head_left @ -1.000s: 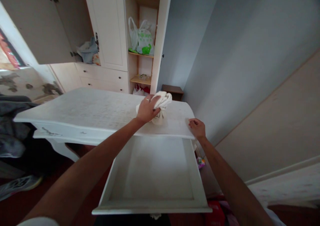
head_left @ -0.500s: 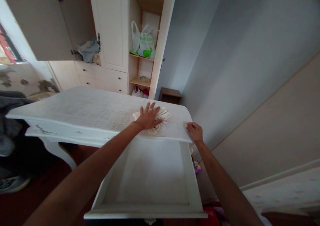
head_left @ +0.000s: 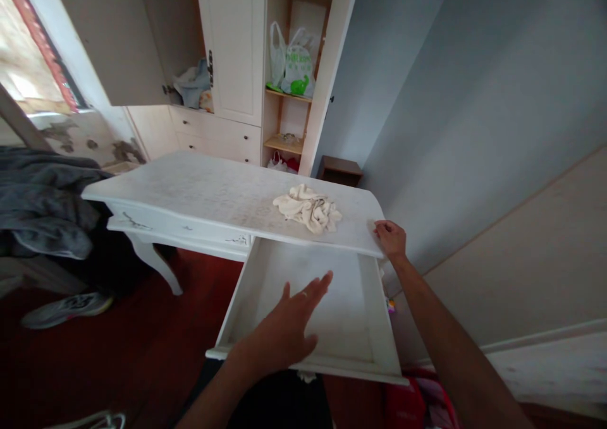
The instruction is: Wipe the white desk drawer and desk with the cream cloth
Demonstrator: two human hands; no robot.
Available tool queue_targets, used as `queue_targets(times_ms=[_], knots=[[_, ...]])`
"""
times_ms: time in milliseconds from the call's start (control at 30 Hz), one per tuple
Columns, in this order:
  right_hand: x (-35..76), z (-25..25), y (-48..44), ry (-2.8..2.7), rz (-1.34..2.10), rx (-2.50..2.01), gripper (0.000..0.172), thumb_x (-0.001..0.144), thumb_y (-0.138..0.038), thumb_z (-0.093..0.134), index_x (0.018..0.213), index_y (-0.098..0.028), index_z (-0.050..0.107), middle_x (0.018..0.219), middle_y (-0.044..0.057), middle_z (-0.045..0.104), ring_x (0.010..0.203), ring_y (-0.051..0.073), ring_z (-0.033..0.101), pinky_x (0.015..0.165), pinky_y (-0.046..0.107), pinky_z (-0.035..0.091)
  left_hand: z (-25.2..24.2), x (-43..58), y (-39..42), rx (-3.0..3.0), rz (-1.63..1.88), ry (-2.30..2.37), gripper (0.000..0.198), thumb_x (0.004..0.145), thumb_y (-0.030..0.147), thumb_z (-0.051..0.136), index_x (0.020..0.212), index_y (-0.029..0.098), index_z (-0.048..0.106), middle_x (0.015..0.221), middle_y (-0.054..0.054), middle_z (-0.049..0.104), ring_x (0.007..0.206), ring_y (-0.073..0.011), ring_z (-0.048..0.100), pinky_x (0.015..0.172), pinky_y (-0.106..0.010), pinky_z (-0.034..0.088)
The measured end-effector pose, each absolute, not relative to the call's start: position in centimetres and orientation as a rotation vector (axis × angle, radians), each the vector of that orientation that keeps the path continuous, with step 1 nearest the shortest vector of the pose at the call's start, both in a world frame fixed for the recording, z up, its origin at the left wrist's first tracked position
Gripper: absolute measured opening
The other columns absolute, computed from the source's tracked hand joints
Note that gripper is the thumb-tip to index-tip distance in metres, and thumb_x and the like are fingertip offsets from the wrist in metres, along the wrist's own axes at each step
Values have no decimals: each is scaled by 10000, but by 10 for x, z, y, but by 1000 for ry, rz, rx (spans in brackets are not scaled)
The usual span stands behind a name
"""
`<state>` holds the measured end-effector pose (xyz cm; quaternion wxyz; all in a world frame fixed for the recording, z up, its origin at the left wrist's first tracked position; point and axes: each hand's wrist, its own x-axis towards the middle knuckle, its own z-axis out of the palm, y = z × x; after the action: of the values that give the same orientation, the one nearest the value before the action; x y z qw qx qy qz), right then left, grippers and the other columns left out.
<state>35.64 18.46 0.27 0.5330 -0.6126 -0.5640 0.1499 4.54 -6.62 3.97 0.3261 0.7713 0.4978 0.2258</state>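
A crumpled cream cloth (head_left: 309,209) lies on top of the white desk (head_left: 203,192). Below the desktop, a white drawer (head_left: 296,271) is pulled out, with its bare inside showing. My left hand (head_left: 289,328) hovers over the drawer's front part, fingers stretched and thumb apart, holding nothing and away from the cloth. At the desktop's right edge rests my right hand (head_left: 391,238), its fingers curled closed. What those fingers hold, if anything, is too small to make out.
Behind the desk stands a white wardrobe (head_left: 234,56) with an open door and plastic bags (head_left: 296,66) on a shelf. Grey clothes (head_left: 47,201) are heaped at left, above a shoe (head_left: 66,309). A wall (head_left: 455,145) rises close on the right; a red bag (head_left: 405,404) sits below.
My left hand has let go of the cloth and drawn back toward me over the drawer. The cloth stays bunched on the desktop. My right hand remains at the edge; the view has shifted.
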Motion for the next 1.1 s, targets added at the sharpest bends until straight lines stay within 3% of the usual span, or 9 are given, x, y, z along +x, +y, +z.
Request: queue_targets(times_ms=[67, 167, 233, 300, 400, 567, 667, 833, 1100], knots=[[356, 3, 184, -1353, 350, -1472, 303, 735, -473, 620, 749, -194, 737, 649, 38, 695, 622, 196, 610, 684, 333, 503, 36, 40, -93, 1892, 504, 1370, 762, 789, 316, 637, 1542, 273, 526, 1041, -69, 762, 1010, -278, 677, 957, -412, 485], [356, 3, 185, -1375, 341, -1489, 264, 743, -427, 608, 746, -193, 730, 656, 34, 697, 634, 195, 616, 714, 333, 503, 33, 35, -127, 1684, 430, 1507, 399, 941, 502, 496, 1028, 241, 785, 732, -58, 689, 720, -227, 623, 763, -355, 458], [356, 2, 186, -1389, 324, -1497, 240, 749, -393, 595, 756, -193, 727, 670, 33, 702, 645, 197, 622, 740, 336, 502, 21, 35, -145, 1656, 396, 1471, 474, 955, 541, 460, 719, 212, 706, 652, -55, 627, 643, -193, 567, 691, -335, 425], [356, 1, 187, -1407, 298, -1512, 216, 753, -362, 586, 762, -195, 724, 674, 31, 704, 657, 200, 627, 766, 338, 499, -4, 38, -160, 1536, 354, 1374, 425, 898, 526, 538, 638, 197, 612, 620, -36, 585, 605, -169, 544, 618, -300, 406], [356, 2, 189, -1427, 288, -1544, 185, 755, -318, 575, 747, -198, 716, 656, 21, 692, 654, 196, 621, 767, 330, 494, -51, 46, -171, 1079, 379, 1174, 428, 780, 611, 656, 830, 186, 640, 703, -5, 610, 535, -135, 544, 527, -264, 432], [354, 5, 189, -1449, 250, -1558, 156, 771, -254, 562, 715, -197, 695, 649, 10, 678, 678, 185, 626, 759, 305, 492, -99, 55, -164, 669, 607, 1013, 674, 658, 648, 813, 1107, 187, 613, 978, -67, 682, 817, -174, 676, 759, -338, 577], [355, 3, 193, -1461, 233, -1563, 163, 789, -230, 546, 732, -187, 693, 662, 15, 676, 687, 177, 630, 758, 296, 493, -105, 55, -155, 569, 623, 971, 572, 742, 582, 769, 1106, 179, 588, 1194, -143, 688, 1016, -225, 707, 923, -386, 566], [359, -2, 199, -1487, 209, -1557, 172, 809, -225, 533, 727, -178, 677, 680, 34, 680, 715, 177, 637, 768, 290, 498, -104, 55, -143, 475, 585, 930, 353, 957, 393, 446, 1187, 152, 562, 1431, -216, 608, 1220, -240, 676, 1080, -423, 509], [366, -6, 206, -1535, 177, -1575, 171, 843, -201, 553, 793, -144, 706, 722, 48, 683, 757, 181, 641, 841, 312, 502, -109, 57, -145, 458, 578, 815, 501, 1017, 437, 357, 1361, 139, 566, 1554, -210, 516, 1339, -276, 611, 1129, -488, 470]])
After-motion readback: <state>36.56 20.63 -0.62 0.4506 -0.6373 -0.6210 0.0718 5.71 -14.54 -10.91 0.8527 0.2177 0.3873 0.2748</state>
